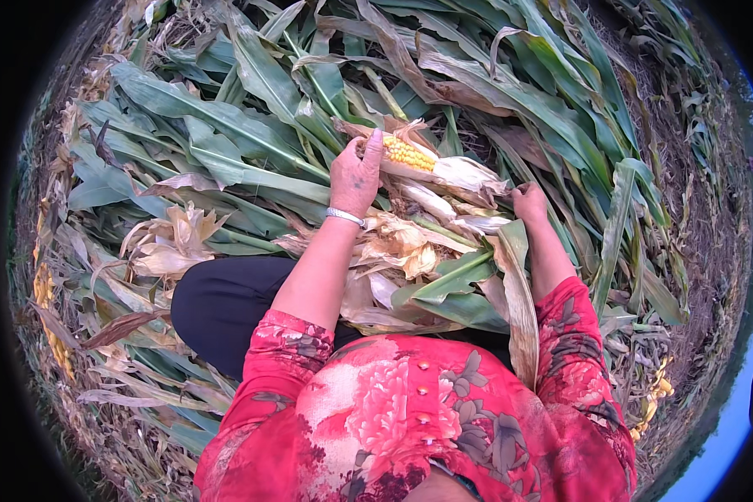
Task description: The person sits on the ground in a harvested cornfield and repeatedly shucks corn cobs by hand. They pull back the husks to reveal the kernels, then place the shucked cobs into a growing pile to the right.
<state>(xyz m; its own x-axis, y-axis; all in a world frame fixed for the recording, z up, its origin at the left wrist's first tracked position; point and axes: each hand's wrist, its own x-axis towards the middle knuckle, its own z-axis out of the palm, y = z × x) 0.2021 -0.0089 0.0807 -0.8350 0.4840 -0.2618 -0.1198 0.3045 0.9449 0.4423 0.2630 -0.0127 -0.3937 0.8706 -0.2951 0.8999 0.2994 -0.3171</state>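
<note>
My left hand, with a bracelet at the wrist, grips the husk end of a corn ear, its thumb on top. Yellow kernels show along the ear between peeled-back husks, while pale husk still wraps the end towards the right. At that end my right hand is closed at the dry tip of the husk; the fingertips are partly hidden. Below the ear lie dry husks and a green corn leaf over my lap.
Cut corn stalks with long green leaves lie in a thick layer ahead and to the left. An empty-looking dry husk rests beside my knee. Husked yellow ears lie at the far left, more ears at the lower right.
</note>
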